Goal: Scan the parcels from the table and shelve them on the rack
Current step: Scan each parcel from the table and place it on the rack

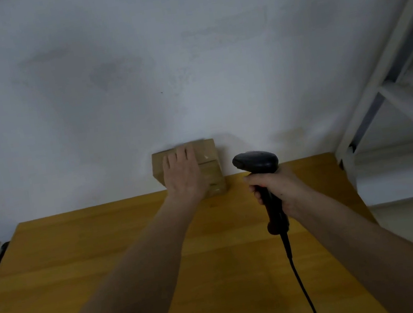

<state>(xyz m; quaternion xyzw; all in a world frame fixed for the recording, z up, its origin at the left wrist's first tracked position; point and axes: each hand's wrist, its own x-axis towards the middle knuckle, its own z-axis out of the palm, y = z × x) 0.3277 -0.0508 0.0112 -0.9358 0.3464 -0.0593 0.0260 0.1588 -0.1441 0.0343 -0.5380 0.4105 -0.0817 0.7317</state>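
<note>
Parcel (208, 166): brown cardboard box, taped along its seams, blocky and matte; stands at the table's far edge against the wall. Left hand (183, 177): laid flat on its near face, fingers straight and together, probably steadying or tipping it so a label faces the scanner. Scanner (256, 162): black plastic, pistol-shaped with a rounded head, corded; just beside the parcel on its right, head turned toward it. Right hand (272, 186): fingers wrapped round the scanner's grip, likely readying a scan. Table (80, 257): yellow-orange wood grain, smooth. Wall (132, 73): pale plaster, blotched. Rack (388, 79): white metal frame, far right; no parcel visible on it.
</note>
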